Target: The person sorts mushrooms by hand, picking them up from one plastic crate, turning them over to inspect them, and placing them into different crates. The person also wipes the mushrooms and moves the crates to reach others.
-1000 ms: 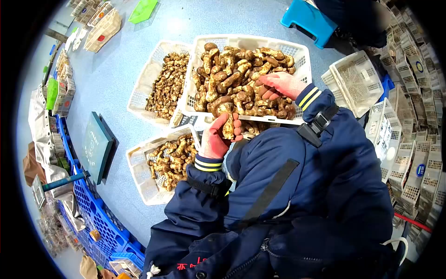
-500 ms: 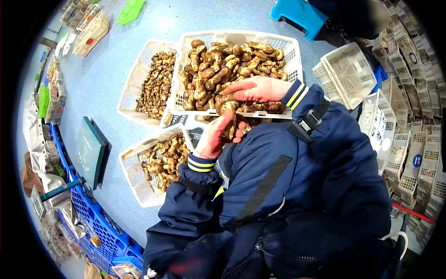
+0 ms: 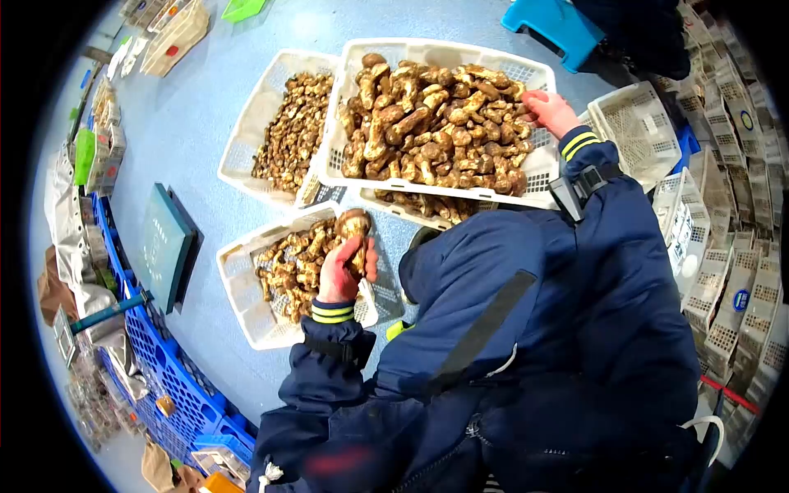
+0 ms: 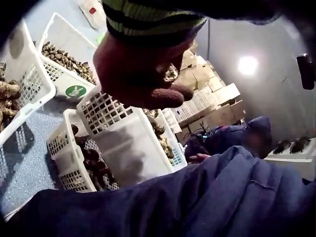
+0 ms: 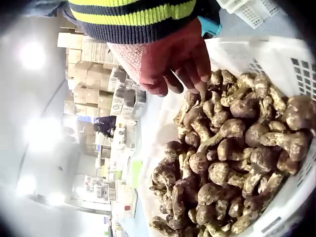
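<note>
In the head view my left hand (image 3: 337, 275) grips a large brown-capped mushroom (image 3: 354, 223) by its stem, cap up. It is over the right side of the lower-left white basket (image 3: 246, 324), where several smaller mushrooms (image 3: 288, 271) lie. The left wrist view shows this hand (image 4: 131, 74) dark, with only a bit of the mushroom (image 4: 170, 73) showing. My right hand (image 3: 552, 113) is at the right end of the big white basket (image 3: 542, 78), heaped with mushrooms (image 3: 436, 123). The right wrist view has its loosely bent fingers (image 5: 197, 74) pointing down, tips right at the mushrooms' edge.
A white basket (image 3: 238, 156) of small mushrooms stands left of the big one, and another basket (image 3: 394, 205) shows partly beneath it. A teal scale platform (image 3: 164, 246) is at left. Stacked baskets (image 3: 637, 135) and a blue stool (image 3: 559, 29) stand at right.
The left hand has carried the large mushroom left and down from the big basket's front edge to the lower-left basket. The right hand has moved from the heap's front to its right end.
</note>
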`<state>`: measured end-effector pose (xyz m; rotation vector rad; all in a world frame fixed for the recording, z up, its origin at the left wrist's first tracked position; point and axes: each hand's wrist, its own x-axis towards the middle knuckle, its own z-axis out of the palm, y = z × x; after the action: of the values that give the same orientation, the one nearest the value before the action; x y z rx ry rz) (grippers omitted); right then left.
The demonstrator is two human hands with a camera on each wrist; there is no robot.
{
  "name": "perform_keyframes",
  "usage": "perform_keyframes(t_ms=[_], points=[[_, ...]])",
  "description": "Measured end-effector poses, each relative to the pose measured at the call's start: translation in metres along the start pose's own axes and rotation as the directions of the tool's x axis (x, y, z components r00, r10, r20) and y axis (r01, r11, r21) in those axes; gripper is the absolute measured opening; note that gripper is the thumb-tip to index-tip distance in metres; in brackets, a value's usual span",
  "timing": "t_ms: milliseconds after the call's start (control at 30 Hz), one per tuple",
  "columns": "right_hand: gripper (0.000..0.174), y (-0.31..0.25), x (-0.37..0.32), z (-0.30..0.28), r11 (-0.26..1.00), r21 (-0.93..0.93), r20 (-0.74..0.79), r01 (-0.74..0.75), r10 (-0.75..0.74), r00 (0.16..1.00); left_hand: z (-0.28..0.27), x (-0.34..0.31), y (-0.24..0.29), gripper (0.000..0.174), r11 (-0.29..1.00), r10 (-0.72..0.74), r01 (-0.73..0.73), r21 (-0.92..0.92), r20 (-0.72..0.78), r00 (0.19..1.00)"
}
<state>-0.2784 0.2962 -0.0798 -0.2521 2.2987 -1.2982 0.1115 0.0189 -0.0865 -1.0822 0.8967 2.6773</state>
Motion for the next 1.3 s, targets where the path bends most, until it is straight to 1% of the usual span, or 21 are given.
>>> perform_keyframes(t_ms=[33, 100, 133, 233, 300, 467, 600, 633, 700, 767, 800, 833, 900, 933, 967, 1033, 1067, 1100, 1133, 1233, 1300], points=[[0.029, 0.008, 0.003, 0.000, 0.997, -0.078, -0.017, 0.025, -0.027, 0.999, 0.003, 0.002, -0.002, 0.031, 0.996, 0.033, -0.033, -0.079, -0.007, 0.999], [0.032, 0.003, 0.000, 0.003, 0.999, -0.035, 0.069, -0.039, 0.042, 0.997, -0.001, 0.009, 0.004, 0.038, 0.988, 0.007, 0.029, -0.149, 0.235, 0.972], [0.034, -0.011, -0.009, 0.006, 0.991, -0.136, 0.071, -0.009, 0.019, 0.997, 0.007, 0.008, 0.005, 0.039, 0.989, 0.024, 0.006, -0.146, 0.205, 0.978], [0.035, -0.007, -0.009, 0.010, 0.991, -0.130, 0.168, -0.015, 0.037, 0.985, 0.022, 0.003, 0.004, 0.039, 0.995, 0.065, -0.051, -0.089, 0.169, 0.983], [0.036, -0.011, -0.012, 0.012, 0.967, -0.254, 0.180, 0.016, 0.031, 0.983, 0.011, 0.011, -0.002, 0.038, 0.995, 0.061, -0.046, -0.086, 0.170, 0.984], [0.036, -0.010, -0.014, 0.014, 0.975, -0.221, 0.200, -0.031, 0.076, 0.977, 0.014, 0.011, -0.001, 0.035, 0.992, -0.034, 0.052, -0.114, 0.157, 0.987], [0.037, -0.002, -0.008, 0.014, 0.984, -0.174, 0.258, -0.042, 0.087, 0.962, 0.013, 0.007, 0.001, 0.034, 0.997, -0.040, 0.045, -0.064, 0.086, 0.996], [0.038, -0.012, -0.013, 0.012, 0.930, -0.351, 0.251, 0.105, -0.015, 0.968, 0.018, 0.004, 0.003, 0.033, 1.000, -0.027, 0.027, -0.013, 0.031, 0.999], [0.039, -0.015, -0.016, 0.009, 0.924, -0.377, 0.269, 0.069, 0.038, 0.963, 0.012, 0.007, 0.002, 0.032, 0.992, -0.064, 0.076, -0.100, 0.116, 0.991], [0.040, -0.009, -0.012, 0.008, 0.901, -0.411, 0.261, 0.139, -0.029, 0.965, 0.008, 0.005, 0.001, 0.031, 0.984, -0.067, 0.091, -0.154, 0.156, 0.985], [0.041, -0.007, -0.012, 0.007, 0.899, -0.421, 0.252, 0.123, -0.015, 0.968, 0.008, 0.001, 0.001, 0.030, 0.987, -0.067, 0.077, -0.141, 0.068, 0.995], [0.041, -0.011, -0.016, 0.009, 0.913, -0.396, 0.244, 0.096, 0.004, 0.970, -0.001, 0.001, -0.002, 0.031, 0.979, -0.082, 0.101, -0.175, 0.114, 0.990], [0.040, -0.015, -0.017, 0.008, 0.839, -0.526, 0.246, 0.138, -0.005, 0.969, -0.015, -0.007, -0.009, 0.030, 0.994, 0.012, -0.020, -0.106, -0.076, 0.997], [0.030, -0.019, -0.021, 0.009, 0.837, -0.530, 0.275, 0.138, 0.015, 0.961, -0.041, -0.005, -0.013, 0.031, 0.969, 0.043, -0.022, -0.245, 0.083, 0.996], [0.030, -0.012, -0.019, 0.011, 0.846, -0.507, 0.291, 0.164, -0.011, 0.957, -0.056, -0.009, -0.017, 0.032, 0.972, 0.121, -0.125, -0.200, -0.032, 0.992], [0.030, -0.002, -0.016, 0.014, 0.789, -0.601, 0.322, 0.130, 0.090, 0.942, -0.090, -0.017, -0.021, 0.041, 0.921, 0.123, -0.221, -0.320, -0.299, 0.946], [0.030, 0.004, -0.015, 0.018, 0.800, -0.600, 0.307, 0.009, 0.220, 0.926, -0.116, -0.023, -0.023, 0.048, 0.903, 0.062, -0.196, -0.383, -0.334, 0.940], [0.029, 0.001, -0.020, 0.022, 0.733, -0.675, 0.318, 0.087, 0.181, 0.931, -0.133, -0.027, -0.025, 0.055, 0.878, -0.001, -0.174, -0.446, -0.365, 0.931], [0.030, 0.001, -0.023, 0.026, 0.699, -0.707, 0.339, 0.109, 0.200, 0.919, -0.132, -0.030, -0.024, 0.066, 0.882, -0.065, -0.188, -0.431, -0.507, 0.859], [0.031, -0.003, -0.020, 0.039, 0.590, -0.792, 0.364, 0.156, 0.253, 0.896, -0.122, -0.023, -0.022, 0.060, 0.941, 0.035, -0.150, -0.305, -0.352, 0.935], [0.040, -0.001, -0.010, 0.042, 0.492, -0.841, 0.304, 0.226, 0.082, 0.949, -0.094, -0.008, -0.016, 0.052, 0.957, 0.077, -0.132, -0.260, -0.209, 0.975]])
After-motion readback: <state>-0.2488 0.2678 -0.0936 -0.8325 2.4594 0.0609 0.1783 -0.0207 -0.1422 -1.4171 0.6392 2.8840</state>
